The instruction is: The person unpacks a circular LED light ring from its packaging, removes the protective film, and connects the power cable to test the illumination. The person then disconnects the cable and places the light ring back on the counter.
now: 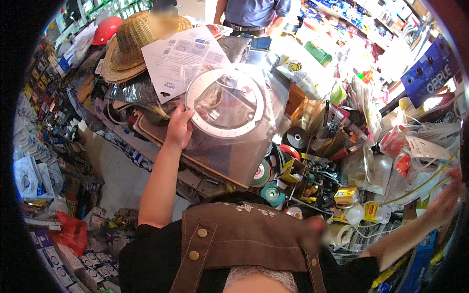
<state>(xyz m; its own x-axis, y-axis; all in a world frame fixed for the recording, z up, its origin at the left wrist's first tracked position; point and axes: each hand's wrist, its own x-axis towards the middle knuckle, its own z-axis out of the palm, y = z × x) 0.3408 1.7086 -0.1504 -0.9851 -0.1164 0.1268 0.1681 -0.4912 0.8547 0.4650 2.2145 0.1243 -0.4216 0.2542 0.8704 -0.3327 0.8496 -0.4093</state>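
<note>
A white ring-shaped lamp panel [258, 101] in a clear plastic bag lies over the counter, with wires and a small white connector inside the ring. My left hand [181, 126] grips its left edge through the bag, thumb on top. Beneath and behind the bag lies a white printed sheet [178, 63], tilted. At the far right rim, my right hand [445, 198] reaches out beside a thin yellow strip [430, 183] and clear plastic bags [420, 141]. Its fingers are blurred, so whether it holds anything does not show.
A straw hat [129, 49] and a red helmet [106, 30] sit at the back left. Another person [251, 17] stands across the counter. Grinding discs [272, 194], small yellow boxes [346, 196] and a white bulb [354, 213] crowd the right. A red bag [68, 233] lies lower left.
</note>
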